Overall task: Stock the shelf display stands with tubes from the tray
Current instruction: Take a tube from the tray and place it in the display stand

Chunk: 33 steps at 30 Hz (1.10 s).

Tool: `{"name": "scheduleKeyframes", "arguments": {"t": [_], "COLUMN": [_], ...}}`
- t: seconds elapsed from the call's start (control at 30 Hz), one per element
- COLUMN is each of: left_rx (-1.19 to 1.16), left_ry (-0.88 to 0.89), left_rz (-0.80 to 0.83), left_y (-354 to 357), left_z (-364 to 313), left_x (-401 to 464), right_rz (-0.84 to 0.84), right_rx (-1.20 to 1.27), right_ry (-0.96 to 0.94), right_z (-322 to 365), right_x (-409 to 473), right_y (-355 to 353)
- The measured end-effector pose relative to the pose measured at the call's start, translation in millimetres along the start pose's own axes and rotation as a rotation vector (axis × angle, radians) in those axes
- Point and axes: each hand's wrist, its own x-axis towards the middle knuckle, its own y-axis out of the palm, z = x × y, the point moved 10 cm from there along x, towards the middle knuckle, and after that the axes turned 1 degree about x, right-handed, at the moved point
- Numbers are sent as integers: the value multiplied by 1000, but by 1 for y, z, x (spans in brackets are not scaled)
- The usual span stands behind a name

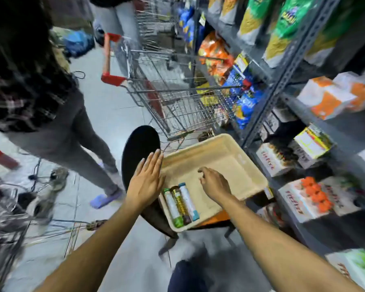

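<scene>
A beige tray rests on a dark chair in the aisle. Three tubes lie side by side in its near left corner: a green-capped tube, a dark gold tube and a white tube with blue ends. My left hand is flat with fingers straight, at the tray's left rim, holding nothing. My right hand hovers over the tray just right of the tubes, fingers curled and apart, empty. The frame is motion-blurred.
A grey metal shelf unit with boxes and snack bags runs along the right. A wire shopping cart with red handles stands beyond the tray. A person in grey trousers stands at left. Cables and wire racks litter the floor at left.
</scene>
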Motion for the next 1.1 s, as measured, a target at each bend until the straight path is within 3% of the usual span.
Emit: {"name": "scheduleKeyframes", "arguments": {"t": [0.17,0.43,0.87,1.1], "left_rx": [-49,-127,-78,-20], "left_ry": [-91,-115,-131,-116], "left_rz": [55,44,82,77], "left_y": [17,18,24,21], "left_z": [27,29,31,27], "left_x": [-7,-6,-6,-4], "right_rz": [324,446,533,420], "right_rx": [-127,-348,-289,-151], "right_ry": [15,-17,15,-67], "right_z": [11,33,51,71], "right_x": [20,39,55,35], "right_y": [84,138,101,0]}}
